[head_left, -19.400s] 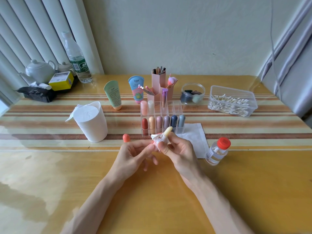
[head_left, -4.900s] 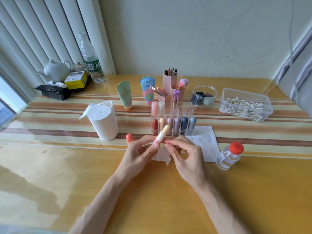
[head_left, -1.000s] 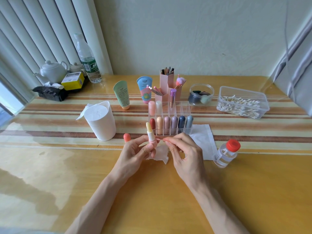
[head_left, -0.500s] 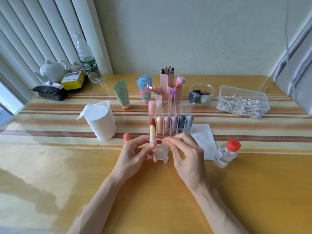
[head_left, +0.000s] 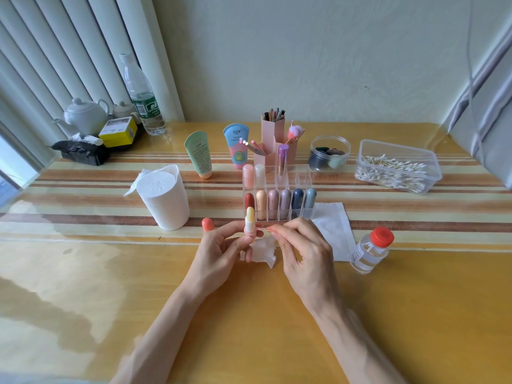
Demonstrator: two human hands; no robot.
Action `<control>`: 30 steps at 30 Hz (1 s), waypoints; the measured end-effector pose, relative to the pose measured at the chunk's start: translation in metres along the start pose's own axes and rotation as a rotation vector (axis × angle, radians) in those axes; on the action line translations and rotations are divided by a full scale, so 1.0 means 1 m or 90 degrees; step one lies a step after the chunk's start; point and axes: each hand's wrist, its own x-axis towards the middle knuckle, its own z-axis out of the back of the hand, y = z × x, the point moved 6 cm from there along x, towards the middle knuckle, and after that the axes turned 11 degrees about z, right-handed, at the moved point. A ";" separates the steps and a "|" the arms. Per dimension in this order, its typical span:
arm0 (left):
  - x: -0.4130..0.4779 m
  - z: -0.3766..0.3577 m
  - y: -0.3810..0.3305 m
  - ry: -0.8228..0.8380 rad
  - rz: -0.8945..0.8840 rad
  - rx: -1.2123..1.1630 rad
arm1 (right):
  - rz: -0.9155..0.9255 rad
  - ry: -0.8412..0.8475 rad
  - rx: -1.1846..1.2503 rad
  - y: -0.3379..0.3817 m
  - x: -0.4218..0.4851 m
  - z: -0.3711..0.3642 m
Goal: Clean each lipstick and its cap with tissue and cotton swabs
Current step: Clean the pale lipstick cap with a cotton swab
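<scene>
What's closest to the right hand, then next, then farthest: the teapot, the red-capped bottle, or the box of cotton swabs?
Starting from the right hand:
1. The bottle, just to its right at the front of the table.
2. The swab box, farther back on the right.
3. The teapot, far away in the back-left corner by the blinds.
</scene>
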 end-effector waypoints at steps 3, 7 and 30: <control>-0.001 -0.003 0.001 0.024 0.003 -0.001 | -0.007 -0.004 0.002 -0.001 0.001 0.001; -0.002 0.001 -0.004 -0.026 -0.022 -0.008 | -0.025 -0.028 -0.010 -0.003 0.001 0.004; 0.030 0.057 -0.007 -0.366 0.039 0.217 | -0.083 -0.060 -0.035 -0.011 -0.002 0.003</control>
